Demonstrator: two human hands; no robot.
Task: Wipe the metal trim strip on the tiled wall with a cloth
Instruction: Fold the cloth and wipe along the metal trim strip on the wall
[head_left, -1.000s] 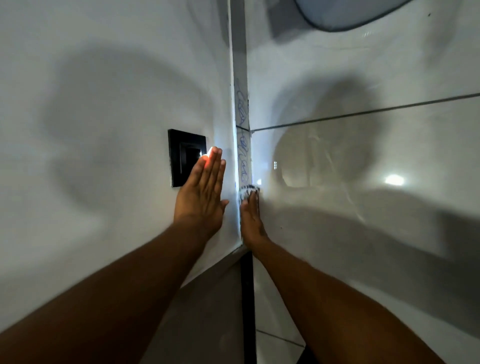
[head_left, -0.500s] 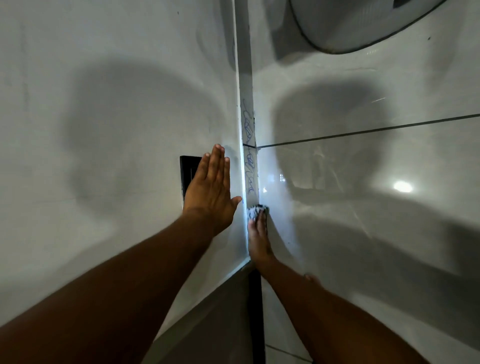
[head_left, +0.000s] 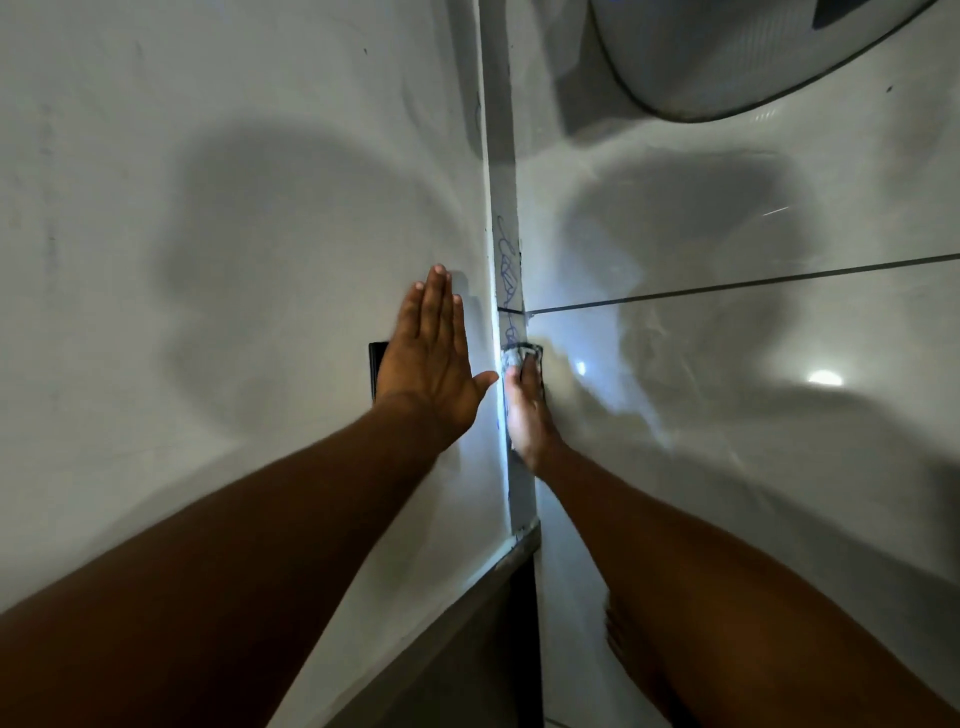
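Note:
A narrow metal trim strip (head_left: 500, 156) runs vertically down the wall corner, with blue pen scribbles on it around mid height. My right hand (head_left: 527, 410) presses a small grey-white cloth (head_left: 514, 357) flat against the strip, just below the scribbles; only the cloth's top edge shows past my fingertips. My left hand (head_left: 431, 358) lies flat and open on the left wall beside the strip, fingers together and pointing up, holding nothing.
A black wall switch plate (head_left: 375, 364) is mostly hidden behind my left hand. Glossy tiles (head_left: 727, 389) with a dark grout line cover the right wall. A white curved fixture (head_left: 727, 52) sits at the top right. A dark gap lies below the strip's lower end.
My right hand has slid the cloth up the strip toward the scribbles. The view has shifted, and my left hand covers more of the switch plate.

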